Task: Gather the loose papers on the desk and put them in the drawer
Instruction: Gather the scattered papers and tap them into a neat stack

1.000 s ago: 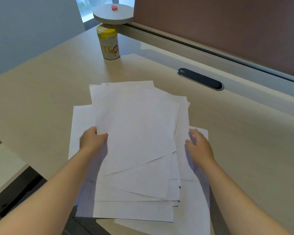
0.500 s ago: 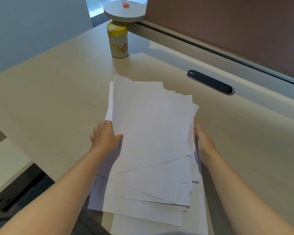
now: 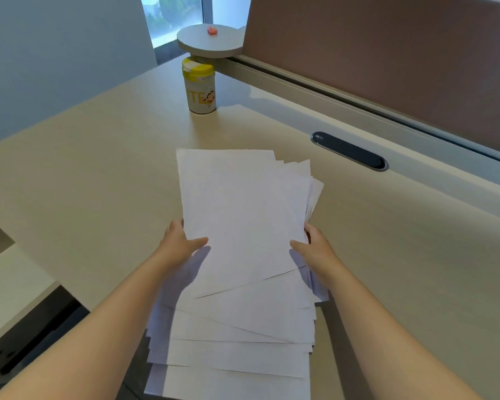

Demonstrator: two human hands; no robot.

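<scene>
your left hand [image 3: 177,246] and right hand [image 3: 317,249] are both pinched on the sides of the paper stack [image 3: 243,226], which sits fanned on the desk [image 3: 84,183] and overhangs its near edge. the sheets aren't squared up, so if you lift now the bottom ones will probably slide out.

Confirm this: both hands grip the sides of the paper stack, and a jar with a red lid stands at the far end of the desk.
One detail is wrong: the jar's lid is yellow, not red, as the head view shows. The rest holds: the left hand and right hand grip the sides of the paper stack, and the jar stands at the far end of the desk.
</scene>
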